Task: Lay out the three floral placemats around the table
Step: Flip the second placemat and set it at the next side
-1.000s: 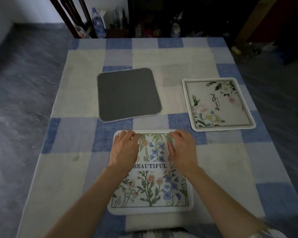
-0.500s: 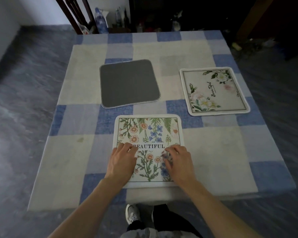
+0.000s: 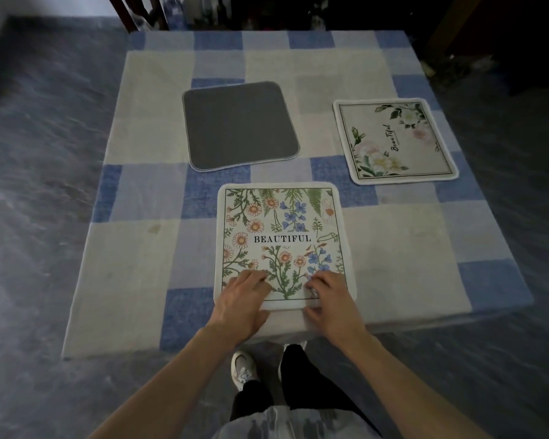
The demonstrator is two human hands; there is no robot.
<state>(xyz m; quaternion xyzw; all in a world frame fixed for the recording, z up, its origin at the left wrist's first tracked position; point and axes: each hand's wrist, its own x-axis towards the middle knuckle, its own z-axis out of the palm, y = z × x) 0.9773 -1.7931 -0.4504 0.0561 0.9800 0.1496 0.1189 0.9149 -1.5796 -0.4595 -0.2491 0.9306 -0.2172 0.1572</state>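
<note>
A floral placemat (image 3: 282, 229) printed with BEAUTIFUL lies flat near the table's front edge. My left hand (image 3: 243, 301) rests palm down on its near left corner. My right hand (image 3: 328, 299) lies on its near right corner with the fingers curled on the fabric. A second placemat (image 3: 393, 141) with pale flowers and script lettering lies at the right side of the table. A third mat (image 3: 240, 125) lies grey side up in the middle, its print hidden.
The table wears a blue and cream checked cloth (image 3: 140, 248). A dark wooden chair (image 3: 137, 11) and several bottles stand beyond the far edge. My legs and a white shoe (image 3: 243, 367) show below the near edge.
Both hands slid from the far edge of the BEAUTIFUL placemat back to its near edge. The view drew back from the table, so the mat now shows in full.
</note>
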